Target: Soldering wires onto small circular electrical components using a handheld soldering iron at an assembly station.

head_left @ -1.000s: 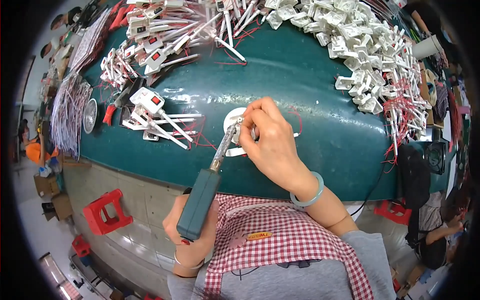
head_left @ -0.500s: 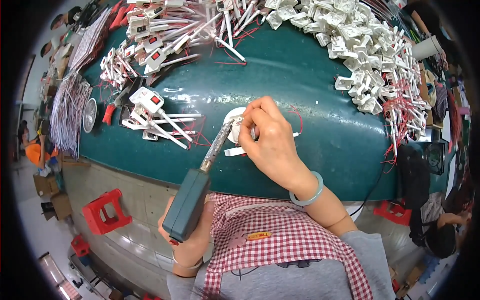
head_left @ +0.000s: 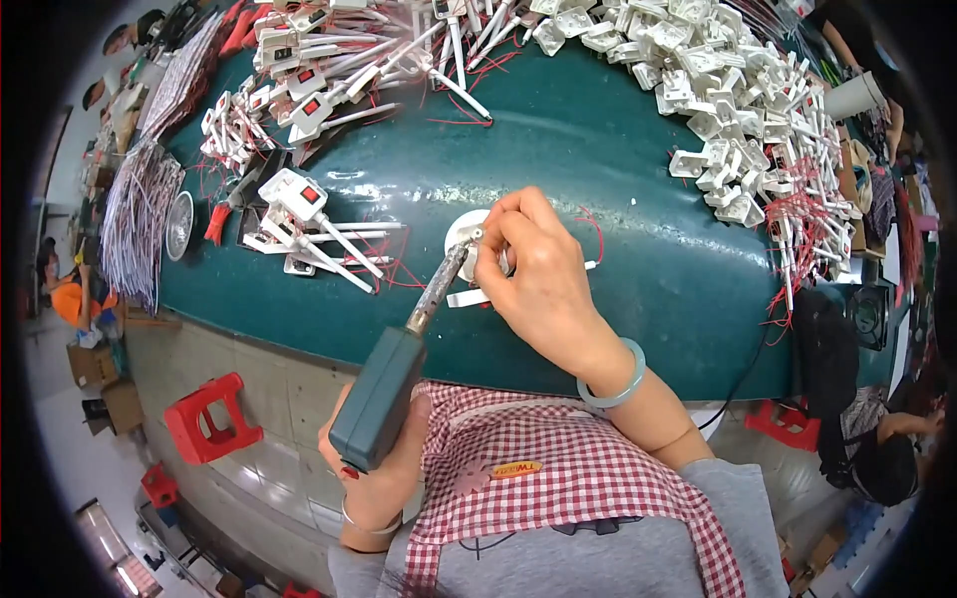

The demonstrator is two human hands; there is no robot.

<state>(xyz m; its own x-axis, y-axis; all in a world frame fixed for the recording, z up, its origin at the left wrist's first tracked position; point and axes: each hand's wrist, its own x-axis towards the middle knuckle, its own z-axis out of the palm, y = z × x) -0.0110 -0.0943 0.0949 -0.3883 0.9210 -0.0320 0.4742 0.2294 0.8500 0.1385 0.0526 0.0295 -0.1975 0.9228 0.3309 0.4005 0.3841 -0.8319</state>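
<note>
My left hand [head_left: 384, 468] grips the teal handle of a soldering iron [head_left: 394, 384], low near my chest. The iron's metal shaft slants up and right, its tip at a small white plastic part [head_left: 465, 233] on the green table [head_left: 598, 169]. My right hand [head_left: 538, 274] is closed over that white part, pinching it from the right; a thin white strip [head_left: 469, 297] pokes out below the fingers. A pale green bangle [head_left: 613, 384] sits on my right wrist. Red wire loops lie beside the hand.
Finished white parts with red switches and long leads [head_left: 309, 224] lie to the left. A big heap of white plastic housings [head_left: 738, 110] fills the upper right. Wire bundles [head_left: 135, 219] lie at the far left edge. Red stools [head_left: 204, 419] stand on the floor below.
The soldering iron's handle has swung lower and to the left, while its tip stays at the white part. My right hand has barely shifted.
</note>
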